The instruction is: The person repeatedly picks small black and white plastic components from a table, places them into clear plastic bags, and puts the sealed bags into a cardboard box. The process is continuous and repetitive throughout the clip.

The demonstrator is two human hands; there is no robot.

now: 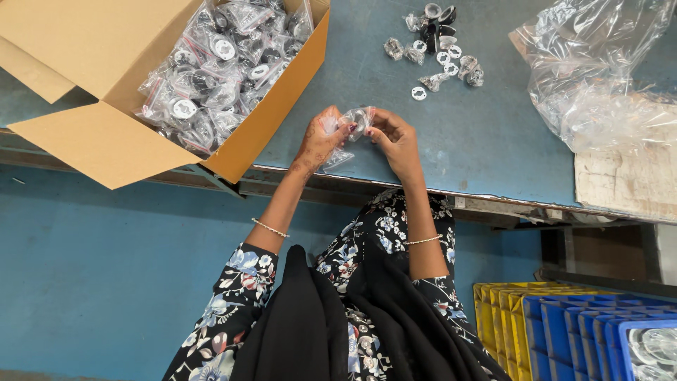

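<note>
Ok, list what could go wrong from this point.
1. Both the left hand and right hand work the small clear bag near the table edge; a dropped part could fall to the floor.
2. The cardboard box overhangs that edge and might tip.
3. The loose parts could scatter if nudged.

An open brown cardboard box [106, 77] sits at the upper left, full of small clear plastic bags [218, 67]. One small clear pouch [356, 121] lies between both hands. Crumpled clear plastic wrapping [599, 77] lies upper right — no labels or screens show.
</note>
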